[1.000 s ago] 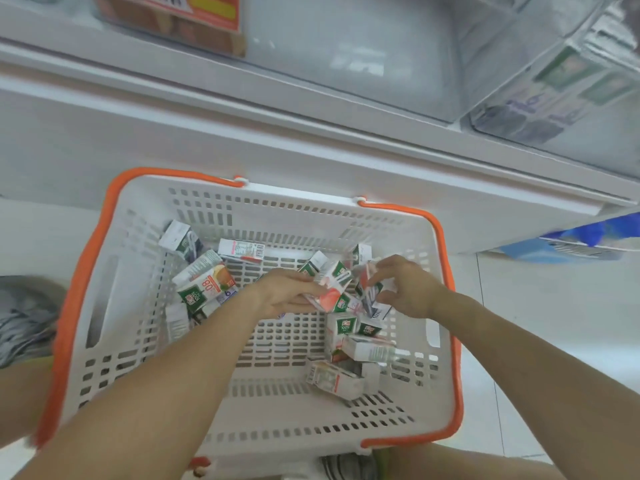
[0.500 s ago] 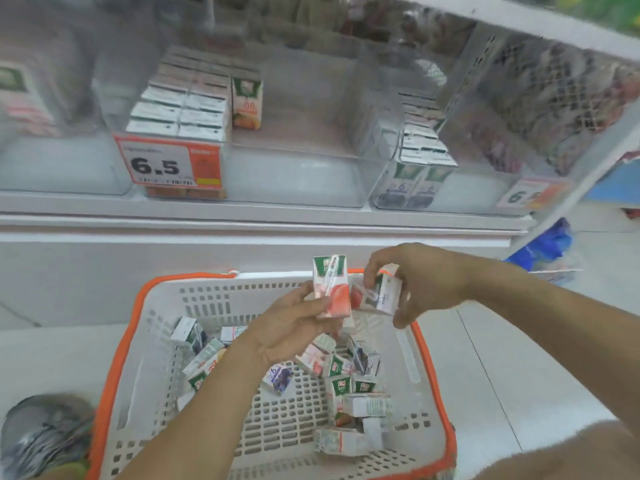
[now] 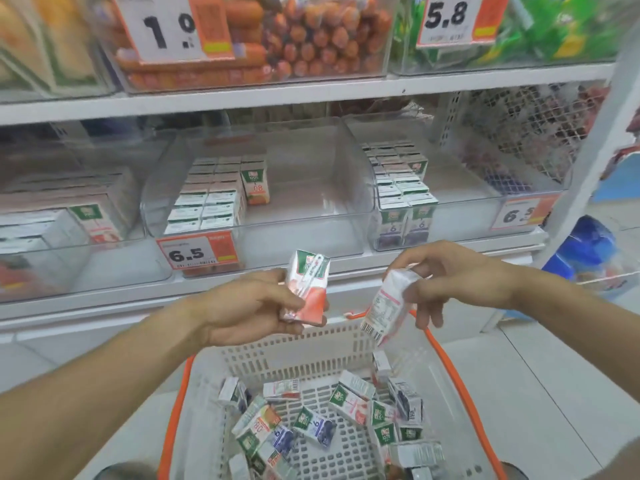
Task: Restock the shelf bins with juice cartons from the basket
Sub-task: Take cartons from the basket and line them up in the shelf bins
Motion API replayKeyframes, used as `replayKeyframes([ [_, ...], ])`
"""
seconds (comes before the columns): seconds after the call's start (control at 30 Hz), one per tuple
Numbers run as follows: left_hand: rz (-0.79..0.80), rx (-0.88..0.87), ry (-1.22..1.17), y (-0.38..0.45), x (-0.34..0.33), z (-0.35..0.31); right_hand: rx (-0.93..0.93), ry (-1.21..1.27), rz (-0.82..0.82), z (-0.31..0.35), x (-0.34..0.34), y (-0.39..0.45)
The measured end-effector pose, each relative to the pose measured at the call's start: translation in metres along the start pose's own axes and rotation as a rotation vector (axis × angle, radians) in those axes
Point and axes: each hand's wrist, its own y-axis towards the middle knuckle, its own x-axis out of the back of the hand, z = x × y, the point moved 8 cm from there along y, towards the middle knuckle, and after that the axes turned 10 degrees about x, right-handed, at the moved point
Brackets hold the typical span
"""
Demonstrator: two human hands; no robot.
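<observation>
Above the far rim of the white basket (image 3: 263,348) with its orange handles, the left hand (image 3: 249,306) grips a pink carton (image 3: 306,289). This carton stands nearly upright, its long axis vertical with a slight lean, its green top toward the shelf and a wrapped straw running down the face that shows. The left forearm comes in from the lower left, palm turned inward, the thumb across the carton's front and the fingers curled behind and under it.

Right of that, also over the basket's far rim, the right hand (image 3: 450,275) pinches a second carton (image 3: 388,306) by its upper end. This one hangs tilted — long axis running from upper right down to lower left, barcode end lowest and pointing into the basket, its printed side panel facing the camera. The right forearm reaches in from the right edge, wrist bent down; the thumb and first fingers close on the carton while the other fingers hang loosely curled beside it.

Inside the basket, loose cartons (image 3: 346,403) lie jumbled at all angles. Beyond the basket, the middle clear bin (image 3: 311,237) holds rows of cartons on its left side, and the bin to its right (image 3: 467,216) likewise — a 6.5 price tag (image 3: 197,252) hangs on the middle bin's front.
</observation>
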Motion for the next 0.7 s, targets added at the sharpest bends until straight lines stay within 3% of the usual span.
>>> replayKeyframes([
  [0.23,-0.199,0.047,0.343,-0.05,0.024,-0.008,0.087,-0.031,-0.127,0.016,-0.013,0.016],
  [0.43,-0.152,0.106,0.126,-0.046,0.038,0.011,0.089,0.064,-0.256,0.019,-0.022,0.036],
  [0.6,-0.121,0.1,0.265,-0.03,0.027,0.002,0.039,0.192,-0.279,0.019,-0.027,0.049],
  [0.7,-0.146,0.055,0.221,-0.019,0.023,-0.003,0.021,0.323,-0.224,0.019,-0.037,0.057],
])
